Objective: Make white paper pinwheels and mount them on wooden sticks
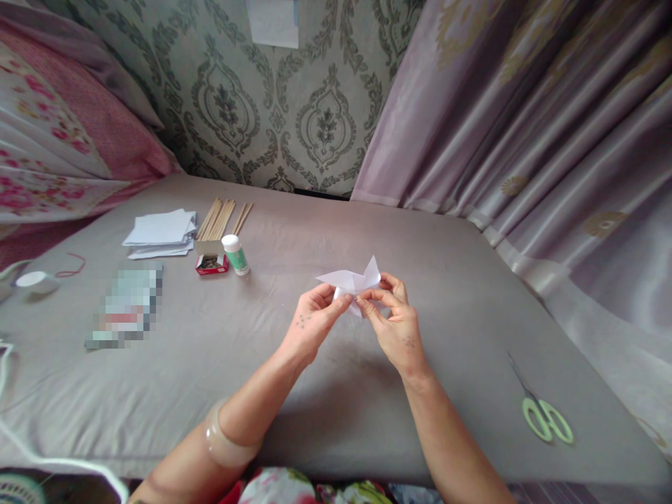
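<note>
A folded piece of white paper, with pointed corners sticking up like the blades of a pinwheel, is held above the cloth-covered surface in front of me. My left hand is closed on its left side, the thumb pressed near the middle. From the right, my right hand grips the paper, with the thumb and index finger pinched close to its centre. Whether something small sits between those fingertips is too small to make out. The fingers partly hide the paper's lower part.
Green-handled scissors lie at the right. To the left are a white paper stack, several wooden sticks, a small red box with small metallic pieces, a white-and-green bottle and a blurred flat object. A white cable runs along the left front.
</note>
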`<state>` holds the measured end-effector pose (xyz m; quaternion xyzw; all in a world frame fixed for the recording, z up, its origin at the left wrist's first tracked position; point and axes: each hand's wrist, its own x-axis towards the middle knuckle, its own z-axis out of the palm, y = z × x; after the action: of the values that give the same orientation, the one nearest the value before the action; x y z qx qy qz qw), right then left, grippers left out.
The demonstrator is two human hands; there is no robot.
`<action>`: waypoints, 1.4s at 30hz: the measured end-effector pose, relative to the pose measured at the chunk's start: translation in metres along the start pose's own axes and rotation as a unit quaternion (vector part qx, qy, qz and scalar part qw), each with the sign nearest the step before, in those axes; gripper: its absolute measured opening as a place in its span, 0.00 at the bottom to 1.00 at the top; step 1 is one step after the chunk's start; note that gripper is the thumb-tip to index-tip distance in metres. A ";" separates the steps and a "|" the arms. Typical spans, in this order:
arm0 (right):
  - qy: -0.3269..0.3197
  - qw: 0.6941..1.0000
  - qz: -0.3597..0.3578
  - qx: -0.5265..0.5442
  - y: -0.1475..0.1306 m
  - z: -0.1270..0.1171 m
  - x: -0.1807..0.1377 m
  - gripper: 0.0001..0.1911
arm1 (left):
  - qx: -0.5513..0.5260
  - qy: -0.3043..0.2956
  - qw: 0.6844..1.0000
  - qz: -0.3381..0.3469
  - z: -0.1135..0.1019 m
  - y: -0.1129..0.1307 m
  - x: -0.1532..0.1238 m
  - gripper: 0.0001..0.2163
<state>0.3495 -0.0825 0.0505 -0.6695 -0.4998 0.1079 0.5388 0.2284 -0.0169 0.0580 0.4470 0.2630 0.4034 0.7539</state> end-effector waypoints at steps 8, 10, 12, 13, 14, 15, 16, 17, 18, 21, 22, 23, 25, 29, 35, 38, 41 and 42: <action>-0.005 1.000 -0.003 0.002 0.000 -0.001 0.000 0.10 | 0.008 -0.010 1.000 0.002 0.000 0.002 -0.001 0.13; -0.003 1.000 -0.004 0.001 0.001 -0.001 0.000 0.10 | 0.014 -0.009 1.000 0.001 0.000 0.002 -0.002 0.12; -0.002 1.000 -0.005 0.000 0.001 -0.001 0.000 0.10 | 0.018 -0.004 1.000 -0.002 0.000 0.002 -0.002 0.12; -0.002 1.000 -0.004 0.000 0.001 -0.001 0.000 0.10 | 0.018 -0.003 1.000 -0.003 0.000 0.002 -0.002 0.12; -0.002 1.000 -0.004 0.001 0.001 -0.001 0.000 0.10 | 0.018 -0.004 1.000 -0.003 0.000 0.002 -0.002 0.12; -0.002 1.000 -0.005 0.001 0.001 -0.001 0.000 0.10 | 0.019 -0.005 1.000 -0.003 0.000 0.002 -0.002 0.12; -0.002 1.000 -0.005 0.002 0.001 -0.001 0.000 0.10 | 0.020 -0.007 1.000 -0.002 0.000 0.002 -0.002 0.11; -0.002 1.000 -0.005 0.002 0.001 -0.001 0.000 0.10 | 0.022 -0.009 1.000 -0.001 0.000 0.002 -0.001 0.11; -0.002 1.000 -0.004 0.002 0.001 -0.001 0.000 0.11 | 0.026 -0.009 1.000 0.000 0.000 0.001 -0.001 0.11; -0.005 1.000 0.001 0.005 0.002 -0.001 0.001 0.11 | 0.039 -0.007 0.999 0.006 -0.001 0.000 0.000 0.12; -0.007 1.000 0.004 0.007 0.003 -0.001 0.001 0.11 | 0.044 -0.008 0.999 0.010 -0.001 -0.001 0.000 0.12; -0.009 1.000 0.005 0.008 0.003 -0.001 0.001 0.11 | 0.049 -0.010 0.999 0.013 -0.002 -0.001 0.000 0.12; -0.011 1.000 0.006 0.011 0.003 -0.001 0.001 0.11 | 0.056 -0.014 0.998 0.017 -0.002 -0.001 0.000 0.12; -0.010 1.000 0.009 0.015 0.002 -0.001 0.001 0.10 | 0.058 -0.016 0.998 0.020 -0.002 -0.001 0.000 0.12; -0.006 1.000 0.007 0.020 -0.001 0.000 0.001 0.09 | 0.042 -0.010 0.999 0.008 -0.001 0.000 0.000 0.12; 0.002 1.000 0.000 0.015 -0.001 0.000 0.000 0.09 | 0.030 -0.006 1.000 -0.001 -0.002 0.000 0.001 0.11; 0.012 1.000 -0.018 -0.007 -0.001 0.001 -0.001 0.09 | 0.024 -0.008 1.000 -0.011 -0.002 -0.001 0.001 0.12; 0.016 0.999 -0.025 -0.015 -0.001 0.001 -0.001 0.08 | 0.023 -0.009 1.000 -0.013 -0.001 -0.001 0.001 0.12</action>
<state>0.3477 -0.0831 0.0508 -0.6667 -0.5094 0.0762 0.5388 0.2283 -0.0155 0.0565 0.4642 0.2709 0.3833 0.7512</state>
